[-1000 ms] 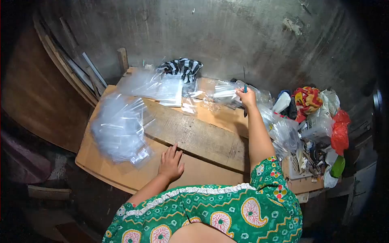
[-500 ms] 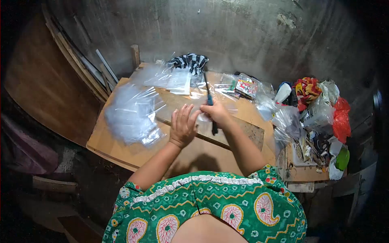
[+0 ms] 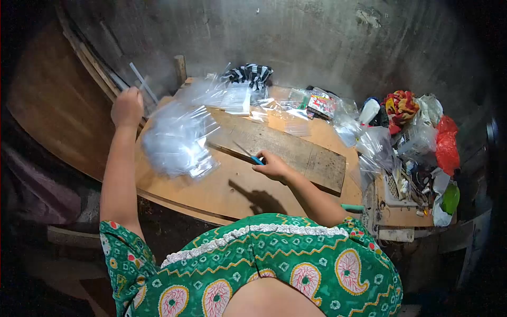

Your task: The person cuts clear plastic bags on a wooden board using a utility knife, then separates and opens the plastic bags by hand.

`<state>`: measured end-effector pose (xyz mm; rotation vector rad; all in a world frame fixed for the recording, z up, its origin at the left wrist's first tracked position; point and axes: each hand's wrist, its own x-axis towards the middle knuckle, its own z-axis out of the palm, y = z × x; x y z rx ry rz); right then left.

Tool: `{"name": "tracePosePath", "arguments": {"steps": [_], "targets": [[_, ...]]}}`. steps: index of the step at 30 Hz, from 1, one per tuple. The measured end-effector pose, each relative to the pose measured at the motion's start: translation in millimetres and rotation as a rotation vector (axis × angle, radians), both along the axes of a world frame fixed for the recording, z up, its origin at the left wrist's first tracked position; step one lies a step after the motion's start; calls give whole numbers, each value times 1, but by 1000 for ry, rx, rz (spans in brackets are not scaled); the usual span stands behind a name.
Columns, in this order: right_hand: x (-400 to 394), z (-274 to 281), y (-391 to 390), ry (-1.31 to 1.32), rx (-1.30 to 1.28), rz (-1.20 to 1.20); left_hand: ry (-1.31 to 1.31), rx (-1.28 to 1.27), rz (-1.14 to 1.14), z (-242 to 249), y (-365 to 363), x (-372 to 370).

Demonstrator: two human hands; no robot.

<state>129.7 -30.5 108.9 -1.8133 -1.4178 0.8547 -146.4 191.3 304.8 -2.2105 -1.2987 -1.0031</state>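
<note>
My right hand (image 3: 274,167) is closed around the blue handle of a thin-bladed knife (image 3: 257,159), its narrow blade pointing up and left over the near edge of a wooden board (image 3: 280,142). My left hand (image 3: 127,108) is raised at the far left, above the table's left edge, with its fingers curled together. Whatever it may pinch is too faint to make out. Between the hands a loose pile of clear plastic bags (image 3: 177,140) spreads over the table (image 3: 211,185), left of the board.
Behind the board lie more clear plastic sheets (image 3: 235,100) and a black-and-white striped cloth (image 3: 251,75). A printed packet (image 3: 321,105) sits farther right. Bags, a red plastic bag (image 3: 447,145) and a tray (image 3: 396,193) crowd the right side. Wooden planks (image 3: 92,63) lean at left.
My left hand has left the board and swung far to the left, past the bag pile. The right hand has lowered slightly, and the knife has tipped from upright toward the left.
</note>
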Motion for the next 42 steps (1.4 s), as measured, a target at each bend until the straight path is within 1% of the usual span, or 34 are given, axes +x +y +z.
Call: {"name": "tracePosePath", "arguments": {"steps": [2,3,4,5,7,8,9,10,11,12,13,14,15,16,18,20,21,25,27,28,30,31,34,38,40,41,42], "targets": [[3,-2,-10,-21,16,11,193,166,15,8,-4,-5],[1,4,-16,-43,30,14,199,159,31,3,-12,-3],[-2,11,-24,-47,15,7,258,116,15,-9,-24,6],[-2,5,-27,-39,8,23,316,72,-2,-22,-34,13],[-2,-10,-28,-74,86,72,328,-20,-85,-78,-25,22],[-7,-3,-35,-107,39,86,321,-154,-55,-100,-39,31],[-9,-6,-38,-106,36,98,408,-218,-48,-122,-53,40],[-10,-8,-41,-155,6,130,377,-321,-80,-144,-67,47],[-11,-11,-46,-207,-24,160,421,-367,-109,-172,-74,51],[-12,-19,-50,-206,36,159,446,-435,-97,-193,-87,57],[-11,-28,-52,-204,31,164,471,-505,-86,-212,-99,62],[-11,-41,-45,-273,53,165,492,-461,-136,-236,-97,65],[-11,-41,-48,-334,77,182,515,-421,-167,-247,-109,65],[-12,-39,-54,-337,67,186,515,-430,-166,-257,-117,65],[-18,-30,-61,-323,43,187,400,-294,-206,-263,-127,63],[-23,-33,-61,-307,30,190,374,-272,-230,-271,-128,59],[-26,-49,-41,-334,40,150,326,-237,-293,-290,-103,62],[-33,-34,-46,-340,76,144,373,-244,-317,-289,-111,56],[-30,-43,-45,-360,79,142,419,-195,-374,-291,-107,54],[-30,-64,-23,-416,76,108,386,-180,-408,-317,-78,60],[-32,-62,-27,-416,102,102,379,-85,-446,-303,-81,61],[-32,-62,-27,-421,125,91,377,-87,-448,-298,-77,63],[-33,-61,-27,-386,90,92,383,-46,-394,-278,-63,69],[-32,-59,-25,-382,55,73,392,-83,-406,-282,-56,72],[-30,-63,-26,-392,82,78,299,-152,-398,-288,-64,77],[-30,-62,-28,-390,80,75,302,-153,-402,-294,-69,80],[-30,-62,-23,-382,66,56,290,-303,-376,-305,-68,85]]}}
